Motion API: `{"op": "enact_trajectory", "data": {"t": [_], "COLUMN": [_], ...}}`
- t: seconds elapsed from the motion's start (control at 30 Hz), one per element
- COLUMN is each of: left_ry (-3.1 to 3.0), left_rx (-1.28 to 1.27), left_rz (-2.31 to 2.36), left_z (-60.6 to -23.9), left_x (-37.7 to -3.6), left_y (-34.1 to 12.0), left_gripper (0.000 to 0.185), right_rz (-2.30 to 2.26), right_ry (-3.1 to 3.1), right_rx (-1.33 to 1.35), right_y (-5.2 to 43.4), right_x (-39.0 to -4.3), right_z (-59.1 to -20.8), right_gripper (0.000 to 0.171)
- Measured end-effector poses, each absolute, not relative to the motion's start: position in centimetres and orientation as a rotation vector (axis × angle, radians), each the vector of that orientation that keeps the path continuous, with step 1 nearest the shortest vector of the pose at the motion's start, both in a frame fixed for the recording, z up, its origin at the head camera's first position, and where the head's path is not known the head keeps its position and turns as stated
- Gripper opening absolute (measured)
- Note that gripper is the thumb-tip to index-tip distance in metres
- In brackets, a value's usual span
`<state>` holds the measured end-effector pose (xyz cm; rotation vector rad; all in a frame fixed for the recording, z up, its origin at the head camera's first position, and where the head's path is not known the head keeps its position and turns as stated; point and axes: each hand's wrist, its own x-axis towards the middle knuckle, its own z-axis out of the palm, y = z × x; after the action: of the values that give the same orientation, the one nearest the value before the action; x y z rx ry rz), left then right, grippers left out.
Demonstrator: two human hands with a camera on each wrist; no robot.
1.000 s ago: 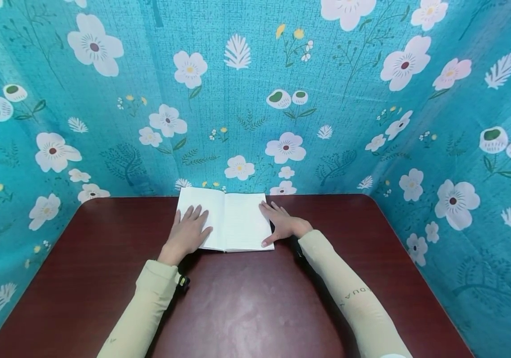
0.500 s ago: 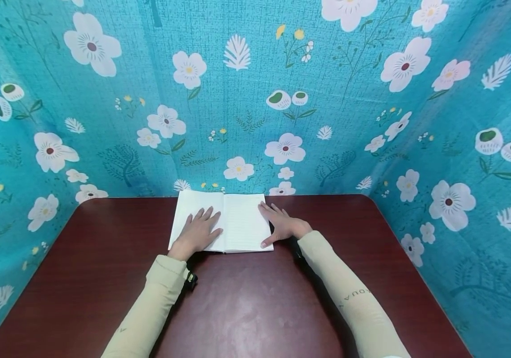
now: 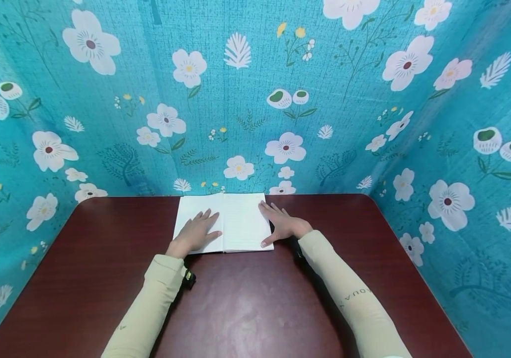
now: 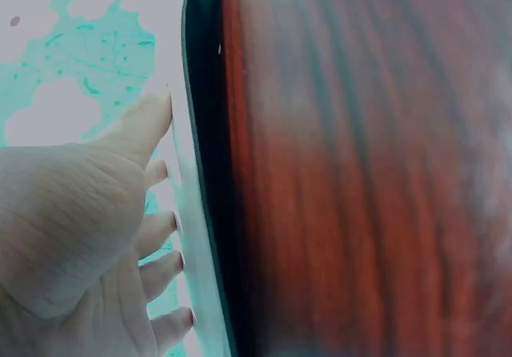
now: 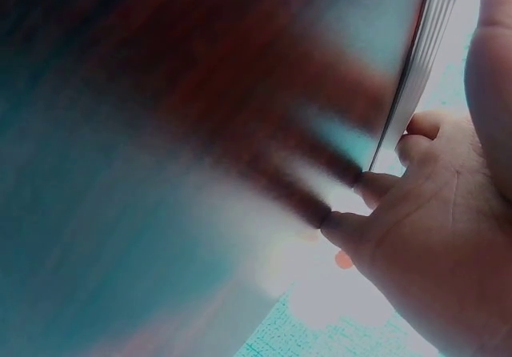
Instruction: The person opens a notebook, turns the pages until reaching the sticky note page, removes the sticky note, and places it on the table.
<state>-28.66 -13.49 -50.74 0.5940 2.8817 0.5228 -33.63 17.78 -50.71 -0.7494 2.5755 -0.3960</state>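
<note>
An open white notebook point(image 3: 237, 219) lies flat at the far middle of the dark red table point(image 3: 246, 308). My left hand point(image 3: 196, 232) rests flat on its left page with fingers spread. My right hand point(image 3: 281, 224) lies on the notebook's right edge, fingers straight, thumb on the page's near corner. In the left wrist view my left hand point(image 4: 88, 237) presses the notebook point(image 4: 188, 213), whose dark cover edge shows against the table point(image 4: 360, 173). In the right wrist view my right hand point(image 5: 432, 221) touches the stacked page edges of the notebook point(image 5: 424, 61).
Teal cloth with white flowers point(image 3: 255, 99) walls the table at the back and on both sides. The table's near half shows bare wood.
My left hand has slid a little to the right on the left page, and the left page lies flatter. The right hand has stayed in place.
</note>
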Motion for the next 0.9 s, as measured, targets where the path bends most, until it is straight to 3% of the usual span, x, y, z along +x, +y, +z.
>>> {"op": "enact_trajectory", "data": {"t": [0.43,0.9], "left_ry": [2.881,2.886], "left_rx": [0.545,0.567], "left_rz": [0.465,0.576], "left_z": [-50.6,-50.8], "left_x": [-28.2,-28.1], "left_y": [-14.5,-14.6], "left_gripper": [0.068,0.066], "right_rz": [-0.362,-0.419], "right_ry": [2.573,2.563], "right_rx": [-0.731,-0.737], "right_y": [17.7,17.7], "right_x": [-33.6,-33.4], "right_z": [-50.8,-50.6], "right_gripper": [0.141,0.134]}}
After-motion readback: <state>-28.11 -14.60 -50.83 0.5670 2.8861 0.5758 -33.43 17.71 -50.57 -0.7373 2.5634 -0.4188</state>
